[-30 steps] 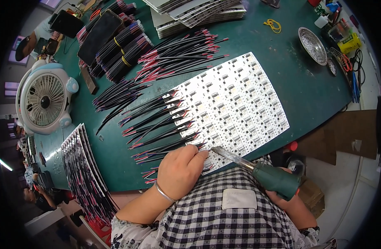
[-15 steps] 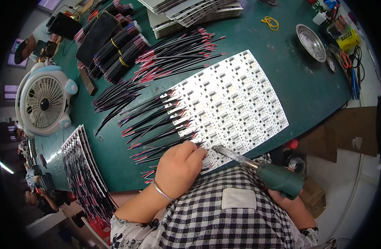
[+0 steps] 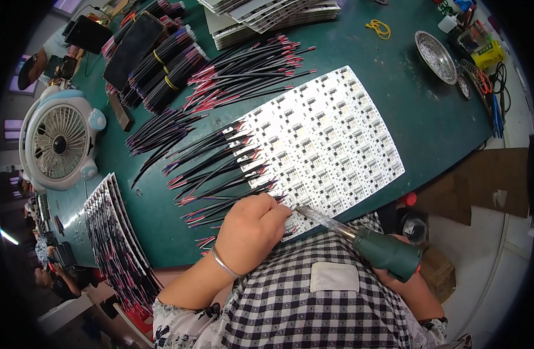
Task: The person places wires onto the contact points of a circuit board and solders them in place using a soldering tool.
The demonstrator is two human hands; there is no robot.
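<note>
A white circuit board panel (image 3: 331,139) with rows of small components lies on the green table. Black, red and blue wires (image 3: 214,160) stick out in bunches along its left edge. My left hand (image 3: 252,227), a silver bangle at its wrist, is closed in a pinch at the panel's near left corner; the wire in its fingers is mostly hidden by them. In my right hand (image 3: 395,278) is a soldering iron (image 3: 389,253) with a green handle, gripped from beneath. Its tip meets the panel close beside my left fingertips.
Loose wires (image 3: 249,75) and banded wire bundles (image 3: 165,72) lie beyond the panel, near stacked panels (image 3: 272,23). A fan (image 3: 60,142) stands at left, beside wired panels (image 3: 118,238). At the far right sits a metal dish (image 3: 435,57). A yellow band (image 3: 378,29) lies nearby.
The soldering iron's tip has shifted slightly left, closer to my left fingertips. My left hand stays at the same corner, and the whole view has moved a little.
</note>
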